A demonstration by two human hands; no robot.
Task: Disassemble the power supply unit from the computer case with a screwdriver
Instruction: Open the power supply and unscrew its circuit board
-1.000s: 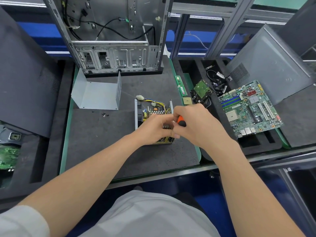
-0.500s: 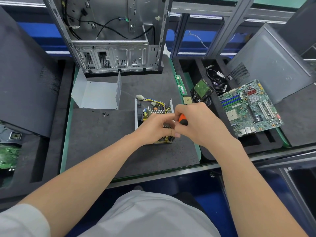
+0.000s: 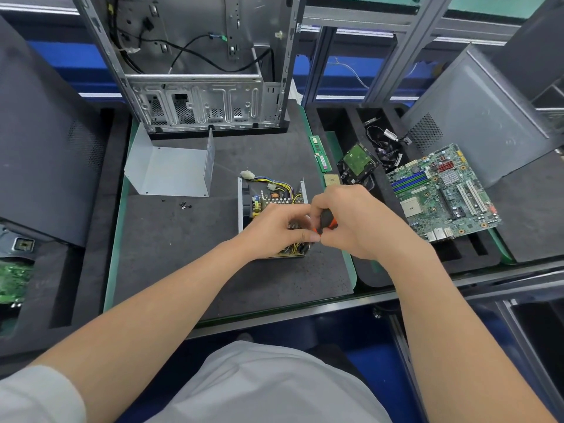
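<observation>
With the power supply unit [image 3: 271, 206] already out of the computer case [image 3: 198, 87] and lying open in front of it, its bent metal cover [image 3: 171, 172] and loose screws [image 3: 184, 204] sit left of the unit. Over the unit, the right hand [image 3: 360, 221] grips an orange-and-black screwdriver [image 3: 327, 221]; the left hand [image 3: 274, 230] curls around the unit's near end. Internal screws likely remain.

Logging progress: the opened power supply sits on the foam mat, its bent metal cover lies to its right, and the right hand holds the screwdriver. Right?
Not quite. The head view shows the metal cover to the left of the power supply, not its right. The rest holds: right hand grips the screwdriver over the foam mat.
</observation>
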